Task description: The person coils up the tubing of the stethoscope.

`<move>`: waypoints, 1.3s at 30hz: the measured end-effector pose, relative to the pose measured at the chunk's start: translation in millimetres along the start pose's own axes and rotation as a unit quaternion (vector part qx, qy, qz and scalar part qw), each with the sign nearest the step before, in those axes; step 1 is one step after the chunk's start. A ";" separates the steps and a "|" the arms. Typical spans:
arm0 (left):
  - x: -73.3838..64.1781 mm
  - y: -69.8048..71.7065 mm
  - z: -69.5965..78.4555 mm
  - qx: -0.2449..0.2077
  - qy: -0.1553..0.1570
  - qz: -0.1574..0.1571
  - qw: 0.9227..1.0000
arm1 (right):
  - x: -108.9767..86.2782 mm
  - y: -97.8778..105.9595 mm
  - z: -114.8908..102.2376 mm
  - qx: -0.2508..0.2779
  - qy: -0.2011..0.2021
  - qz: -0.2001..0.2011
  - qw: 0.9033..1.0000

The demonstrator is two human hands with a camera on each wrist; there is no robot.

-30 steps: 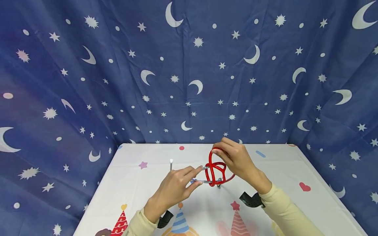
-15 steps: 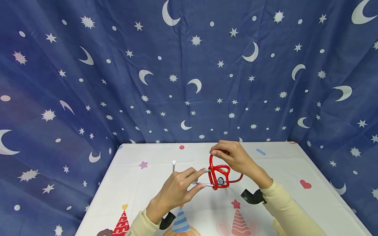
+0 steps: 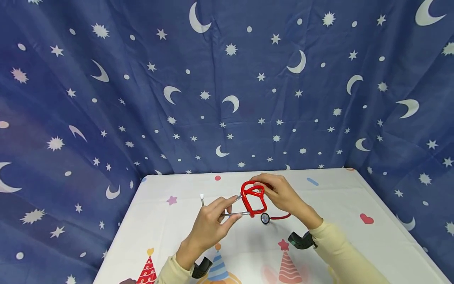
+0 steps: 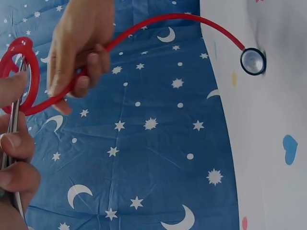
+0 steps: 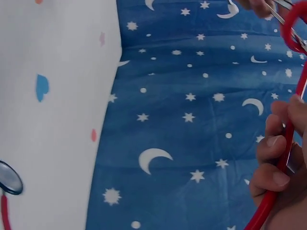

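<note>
A stethoscope with red tubing is held up over the table, its tubing wound in loops round the metal ear tubes. My left hand grips those ear tubes between thumb and fingers. One white eartip sticks up behind that hand. On the other side, my right hand holds the tubing at the top right of the loops; the right wrist view shows its fingers curled round the red tube. From there the tubing arcs down to the round chestpiece, which appears below the loops in the head view.
A white tablecloth printed with party hats, hearts and stars covers the table. Behind it and at both sides hangs a dark blue curtain with moons and stars. Each wrist wears a black camera mount.
The red loops have risen and shifted left with the ear tubes. My right hand has come slightly lower, closer to the loops. The chestpiece, earlier seen through them, now shows below them.
</note>
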State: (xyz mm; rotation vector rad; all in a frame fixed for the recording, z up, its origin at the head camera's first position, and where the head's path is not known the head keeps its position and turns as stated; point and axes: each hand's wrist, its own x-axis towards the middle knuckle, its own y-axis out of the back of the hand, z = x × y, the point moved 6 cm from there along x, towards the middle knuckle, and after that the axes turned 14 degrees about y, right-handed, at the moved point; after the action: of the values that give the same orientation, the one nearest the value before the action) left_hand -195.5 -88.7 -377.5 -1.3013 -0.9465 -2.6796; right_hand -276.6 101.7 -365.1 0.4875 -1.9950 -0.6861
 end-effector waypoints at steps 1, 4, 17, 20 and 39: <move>0.5 0.9 -0.6 -0.006 0.007 0.007 1.000 | -2.0 -2.5 0.6 -0.004 -0.005 0.001 1.000; 1.5 3.2 -2.0 -0.019 0.022 0.025 0.999 | -9.3 -9.6 2.3 -0.014 -0.017 0.001 1.000; 0.9 4.5 -18.2 -0.025 0.090 0.067 0.993 | -38.2 -34.5 -5.4 -0.015 -0.039 0.013 0.999; -0.2 4.4 -20.7 -0.023 0.094 0.070 0.993 | -41.1 -34.6 -8.1 -0.019 -0.036 0.019 0.999; -1.0 1.8 -33.4 0.036 0.111 0.075 0.990 | -45.7 -42.8 -17.3 -0.038 -0.055 -0.016 0.998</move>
State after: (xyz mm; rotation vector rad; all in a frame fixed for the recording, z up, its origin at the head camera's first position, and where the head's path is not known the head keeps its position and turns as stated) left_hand -218.1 -108.0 -393.1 -0.9925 -0.8719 -2.5817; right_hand -236.8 91.2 -415.5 0.4462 -2.0588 -0.8202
